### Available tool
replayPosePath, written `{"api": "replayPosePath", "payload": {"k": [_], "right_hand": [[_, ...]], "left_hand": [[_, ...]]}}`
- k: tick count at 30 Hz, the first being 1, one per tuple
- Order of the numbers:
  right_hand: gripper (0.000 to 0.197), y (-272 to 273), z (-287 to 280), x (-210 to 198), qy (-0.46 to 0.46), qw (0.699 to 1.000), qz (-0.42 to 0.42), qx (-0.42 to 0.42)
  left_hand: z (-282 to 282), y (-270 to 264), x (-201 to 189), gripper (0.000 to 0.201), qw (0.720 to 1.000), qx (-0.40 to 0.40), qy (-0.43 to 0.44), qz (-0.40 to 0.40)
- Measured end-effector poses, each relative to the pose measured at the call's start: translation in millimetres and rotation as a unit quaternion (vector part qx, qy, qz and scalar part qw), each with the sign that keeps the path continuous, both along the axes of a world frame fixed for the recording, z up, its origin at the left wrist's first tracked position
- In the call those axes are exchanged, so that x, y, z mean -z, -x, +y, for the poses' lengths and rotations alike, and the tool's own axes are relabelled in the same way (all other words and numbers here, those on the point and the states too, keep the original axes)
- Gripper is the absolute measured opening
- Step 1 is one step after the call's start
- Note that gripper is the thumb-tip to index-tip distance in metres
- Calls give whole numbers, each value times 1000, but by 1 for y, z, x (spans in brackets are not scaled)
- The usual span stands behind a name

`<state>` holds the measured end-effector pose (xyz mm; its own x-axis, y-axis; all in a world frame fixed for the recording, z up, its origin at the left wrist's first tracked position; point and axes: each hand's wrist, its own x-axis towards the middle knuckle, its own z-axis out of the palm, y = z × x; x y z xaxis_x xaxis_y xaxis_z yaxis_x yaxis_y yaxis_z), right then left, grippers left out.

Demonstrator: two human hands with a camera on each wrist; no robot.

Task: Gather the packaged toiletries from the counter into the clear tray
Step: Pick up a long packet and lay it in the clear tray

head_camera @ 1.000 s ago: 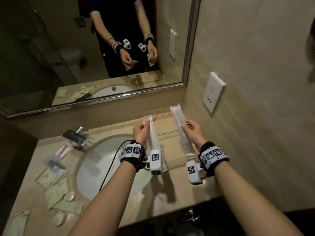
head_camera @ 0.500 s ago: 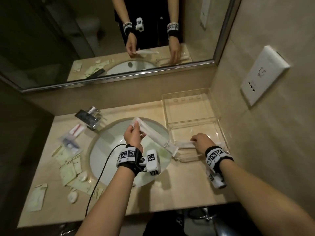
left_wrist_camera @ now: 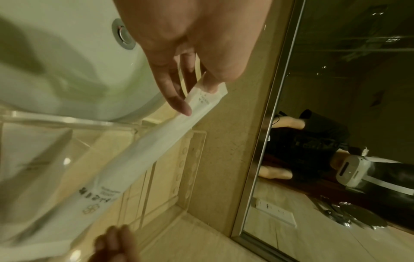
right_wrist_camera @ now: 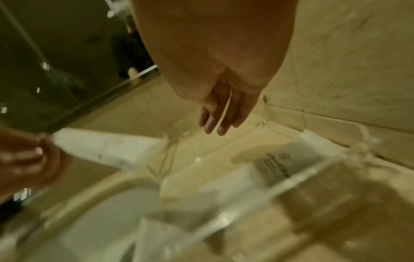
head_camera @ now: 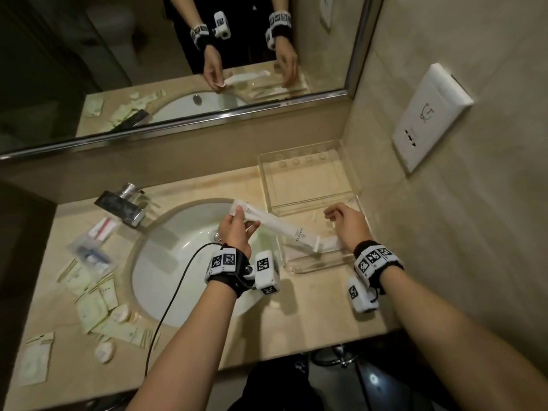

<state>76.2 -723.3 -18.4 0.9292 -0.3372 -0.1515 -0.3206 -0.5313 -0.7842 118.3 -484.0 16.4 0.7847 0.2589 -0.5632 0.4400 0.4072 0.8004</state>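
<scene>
One clear tray [head_camera: 353, 185] at the tabletop's [head_camera: 189, 330] far right holds one long white packet [right_wrist_camera: 289, 157], a second long packet [head_camera: 284, 226] pinched at its far end by the left hand [head_camera: 235, 232] slanting into it; right hand [head_camera: 348, 223], fingers loose, empty; print legible only in wrist views.

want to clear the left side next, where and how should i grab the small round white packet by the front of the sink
Probably pinch the small round white packet across its middle, coming straight down from above with the left hand once that has let go of the long white packet. It lies flat on the counter with no edge lifted, so the fingers need opposite sides of its rounded rim.
</scene>
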Motion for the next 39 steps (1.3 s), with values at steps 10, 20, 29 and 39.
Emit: {"api": "replayPosePath", "payload": {"k": [10, 20, 29, 39], "right_hand": [[25, -17, 8, -28, 49, 962, 127, -237], [32, 13, -1, 9, 201, 926, 203, -247], [42, 30, -27, 18, 306, 911, 186, -205], [34, 38, -34, 17, 365, 892, 181, -197]], "left_hand": [[-36, 18, 19, 18, 989, 136, 36, 42], [-41, 32, 43, 23, 765, 459, -428, -144], [-61, 37, 55, 48, 644, 578, -486, -126], [-66, 34, 59, 28, 682, 539, -473, -143]]}}
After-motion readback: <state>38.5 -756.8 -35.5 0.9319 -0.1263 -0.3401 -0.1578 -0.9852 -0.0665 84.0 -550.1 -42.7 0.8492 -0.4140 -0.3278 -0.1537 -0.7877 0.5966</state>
